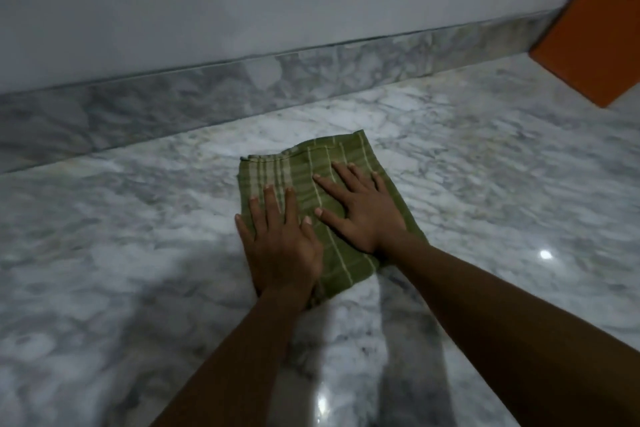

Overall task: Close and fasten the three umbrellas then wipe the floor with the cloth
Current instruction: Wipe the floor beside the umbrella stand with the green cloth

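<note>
Green cloth [327, 198] lies flat on the marble floor [485, 163], folded into a rough rectangle. Long axis runs from the near edge up toward the marble skirting [207, 100], tilted a little rightward; far corner points at the skirting, well short of it.

Left hand [282, 246]: palm down, fingers extended and slightly spread, pressing the cloth's left near part; outer edge overhangs onto floor. Nothing grasped.

Right hand [360, 208]: palm down, fingers splayed wide, flat on the cloth's middle-right. Nothing grasped.

Cloth: woven, olive green with pale cream stripes crossing in a check. Floor: glossy grey-white veined marble. Orange flat-sided box-like object [595, 35] right of the skirting.
</note>
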### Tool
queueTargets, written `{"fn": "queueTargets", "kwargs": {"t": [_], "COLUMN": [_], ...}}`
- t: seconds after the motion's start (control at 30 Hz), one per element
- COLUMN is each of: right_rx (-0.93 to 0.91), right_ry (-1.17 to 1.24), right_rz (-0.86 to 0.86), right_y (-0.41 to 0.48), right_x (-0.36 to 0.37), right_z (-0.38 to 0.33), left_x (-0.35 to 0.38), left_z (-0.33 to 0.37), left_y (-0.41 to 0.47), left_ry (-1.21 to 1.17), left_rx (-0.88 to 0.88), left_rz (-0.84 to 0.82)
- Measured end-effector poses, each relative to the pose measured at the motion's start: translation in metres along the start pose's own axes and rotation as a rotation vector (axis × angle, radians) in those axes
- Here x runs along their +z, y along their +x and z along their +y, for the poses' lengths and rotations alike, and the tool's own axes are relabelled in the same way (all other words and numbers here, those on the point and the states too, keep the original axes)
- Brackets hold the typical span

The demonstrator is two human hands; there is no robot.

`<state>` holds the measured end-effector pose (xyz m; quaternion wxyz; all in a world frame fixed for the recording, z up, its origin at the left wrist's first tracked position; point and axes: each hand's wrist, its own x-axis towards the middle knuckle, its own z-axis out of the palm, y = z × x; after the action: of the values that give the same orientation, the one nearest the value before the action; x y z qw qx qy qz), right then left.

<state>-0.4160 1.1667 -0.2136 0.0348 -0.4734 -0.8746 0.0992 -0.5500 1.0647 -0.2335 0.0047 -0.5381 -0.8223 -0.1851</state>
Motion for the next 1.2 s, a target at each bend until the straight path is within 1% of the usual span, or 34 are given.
{"fn": "queueTargets", "kwargs": {"t": [0.17,0.3,0.37,0.53,0.63,0.7,0.8,0.9,1.03,1.2], "right_rx": [-0.001,0.040,0.069,0.209,0.275,0.318,0.369,0.395,0.382,0.368], "right_ry": [0.002,0.016,0.018,0.017,0.027,0.027,0.002,-0.024,-0.073,-0.101], "right_rz": [-0.001,0.019,0.030,0.060,0.083,0.089,0.072,0.056,0.064,0.020], "right_y": [0.028,0.035,0.031,-0.003,-0.022,-0.036,-0.055,-0.074,-0.106,-0.142], "right_x": [-0.013,-0.024,-0.030,-0.043,-0.047,-0.047,-0.047,-0.045,-0.038,-0.028], "right_z": [0.062,0.109,0.136,0.214,0.239,0.246,0.244,0.236,0.211,0.163], "left_x": [0.028,0.049,0.057,0.084,0.091,0.090,0.083,0.078,0.065,0.042], "left_z": [0.058,0.104,0.131,0.219,0.242,0.244,0.244,0.244,0.226,0.187], "left_y": [0.032,0.048,0.052,0.043,0.039,0.039,0.029,0.007,-0.025,-0.070], "left_ry": [0.017,0.030,0.008,-0.033,-0.042,-0.044,-0.035,-0.078,-0.144,-0.156], "left_rx": [-0.025,-0.018,-0.009,0.069,0.129,0.178,0.245,0.280,0.288,0.299], "left_rz": [-0.030,-0.010,-0.018,-0.021,-0.038,-0.091,-0.095,-0.102,-0.110,-0.112]}}
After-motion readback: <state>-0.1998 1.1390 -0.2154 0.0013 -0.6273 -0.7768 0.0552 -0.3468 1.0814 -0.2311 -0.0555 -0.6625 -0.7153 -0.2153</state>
